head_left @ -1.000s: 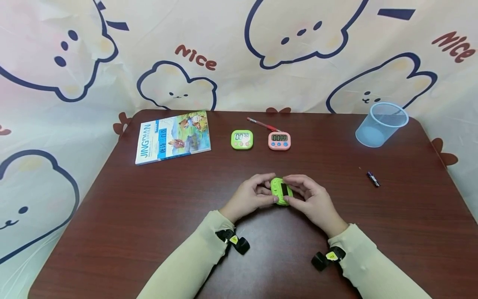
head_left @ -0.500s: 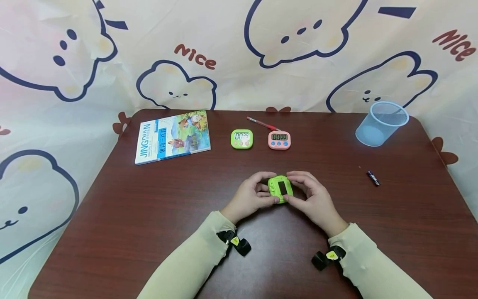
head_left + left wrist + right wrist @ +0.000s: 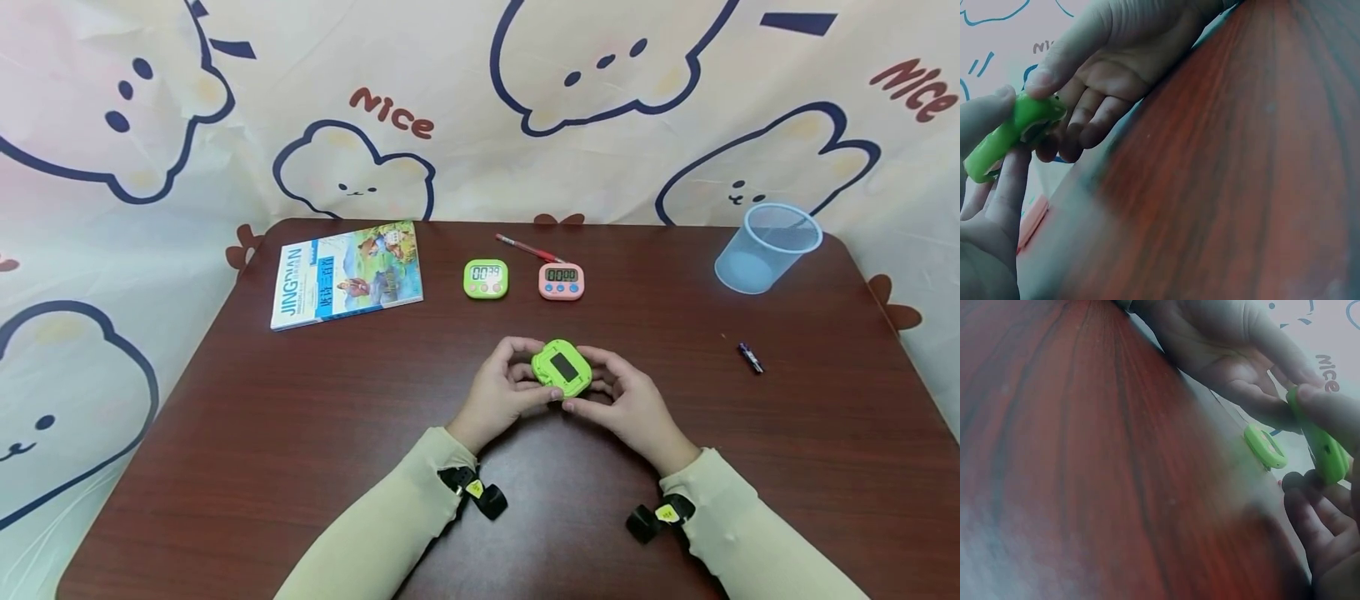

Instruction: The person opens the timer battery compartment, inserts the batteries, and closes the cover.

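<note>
Between both hands, above the table, a bright green timer [image 3: 562,368] is held tilted, a dark rectangle on its upturned face. My left hand [image 3: 504,387] pinches its left side, thumb at the lower edge and fingers at the upper. On the other side my right hand [image 3: 628,404] grips it between thumb and fingertips. In the left wrist view the timer [image 3: 1013,134] appears edge-on, with thumbs from both hands on it. In the right wrist view the timer [image 3: 1321,444] is partly covered by fingers.
On the brown table [image 3: 360,392], a second green timer [image 3: 485,279] and a pink timer [image 3: 561,282] lie ahead of the hands, a red pencil [image 3: 525,247] behind them. A book [image 3: 347,275] is at left. At right are a blue cup [image 3: 767,250] and a small battery [image 3: 750,358].
The held green timer has turned so its face with the dark rectangle shows more fully upward. It has moved slightly up and left, and the fingers have shifted along its edges.
</note>
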Available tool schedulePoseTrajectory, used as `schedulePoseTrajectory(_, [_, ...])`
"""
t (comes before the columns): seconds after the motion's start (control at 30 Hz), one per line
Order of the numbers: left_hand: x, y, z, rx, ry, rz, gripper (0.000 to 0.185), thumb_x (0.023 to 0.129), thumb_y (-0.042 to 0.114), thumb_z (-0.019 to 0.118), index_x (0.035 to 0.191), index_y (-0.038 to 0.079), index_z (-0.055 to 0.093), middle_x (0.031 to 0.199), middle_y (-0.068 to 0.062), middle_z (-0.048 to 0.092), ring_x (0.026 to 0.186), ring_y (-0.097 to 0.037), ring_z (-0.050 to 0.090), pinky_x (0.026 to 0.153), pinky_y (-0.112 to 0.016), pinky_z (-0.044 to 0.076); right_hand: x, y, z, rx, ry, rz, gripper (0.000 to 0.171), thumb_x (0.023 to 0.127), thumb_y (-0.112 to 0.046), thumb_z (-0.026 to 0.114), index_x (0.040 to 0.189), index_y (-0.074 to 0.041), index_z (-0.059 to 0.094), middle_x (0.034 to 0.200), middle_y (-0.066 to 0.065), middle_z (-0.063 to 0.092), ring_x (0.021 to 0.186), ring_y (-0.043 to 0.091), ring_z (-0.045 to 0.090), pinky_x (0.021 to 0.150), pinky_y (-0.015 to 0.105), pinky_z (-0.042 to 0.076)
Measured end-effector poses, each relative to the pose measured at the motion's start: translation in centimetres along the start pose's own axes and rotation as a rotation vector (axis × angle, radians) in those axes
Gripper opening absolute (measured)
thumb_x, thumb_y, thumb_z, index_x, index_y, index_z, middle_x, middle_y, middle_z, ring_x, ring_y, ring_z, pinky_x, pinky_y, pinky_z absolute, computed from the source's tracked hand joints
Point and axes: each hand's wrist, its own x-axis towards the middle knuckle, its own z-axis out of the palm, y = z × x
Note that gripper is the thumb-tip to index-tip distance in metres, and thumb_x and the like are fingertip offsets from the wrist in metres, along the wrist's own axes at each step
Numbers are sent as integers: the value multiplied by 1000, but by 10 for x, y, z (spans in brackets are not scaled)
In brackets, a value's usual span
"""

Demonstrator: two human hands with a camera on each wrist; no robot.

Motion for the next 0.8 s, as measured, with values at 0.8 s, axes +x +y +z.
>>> schedulePoseTrajectory(0.8, [0, -1, 3, 128, -126, -28, 59, 95, 2, 68, 147, 5, 41, 126, -19, 61, 90, -16, 68, 69, -29, 61, 0, 3, -1, -124, -79, -121, 77, 80, 1, 81, 149, -14, 49, 144, 2, 54, 126, 18, 53, 101, 13, 43])
